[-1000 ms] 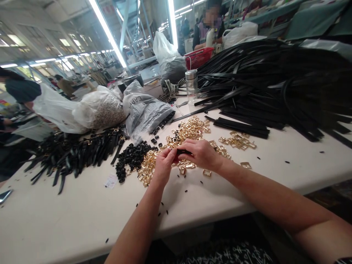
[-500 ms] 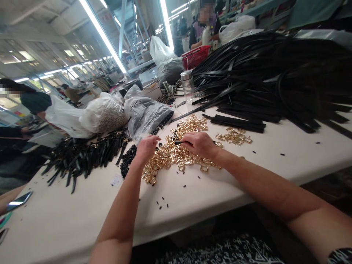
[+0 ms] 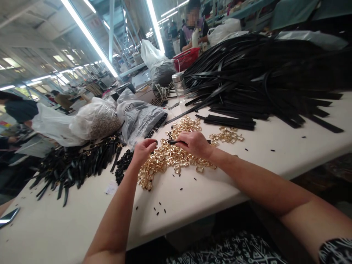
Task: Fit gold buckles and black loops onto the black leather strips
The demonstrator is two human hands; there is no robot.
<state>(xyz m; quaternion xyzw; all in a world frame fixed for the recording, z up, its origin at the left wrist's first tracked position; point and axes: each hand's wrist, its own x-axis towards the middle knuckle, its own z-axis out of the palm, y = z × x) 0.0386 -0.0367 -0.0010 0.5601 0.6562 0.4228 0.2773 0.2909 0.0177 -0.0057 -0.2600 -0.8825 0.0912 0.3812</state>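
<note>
My right hand (image 3: 195,143) is closed round a black strap (image 3: 172,142). One end of it sticks out to the left past my fingers, and a bit shows at the right of the hand. My left hand (image 3: 144,149) pinches a small black piece (image 3: 156,142) between thumb and fingertips, a short gap from the strap's end. Under and between both hands spreads a heap of gold metal buckles (image 3: 165,157). Beside my left wrist lies a pile of small black pieces (image 3: 122,165), partly hidden by the arm.
Long black straps (image 3: 242,73) cover the table's (image 3: 192,198) back right, near a glass bottle (image 3: 180,90). Plastic bags (image 3: 96,119) and finished-looking black straps (image 3: 79,165) lie left. A phone (image 3: 9,217) rests at the left edge. A person (image 3: 192,29) sits beyond a red basket (image 3: 187,58).
The view has shifted slightly right. My left hand now shows a small black piece at its fingertips, raised near the strap's end; before, it reached by the heap. My right hand keeps the strap.
</note>
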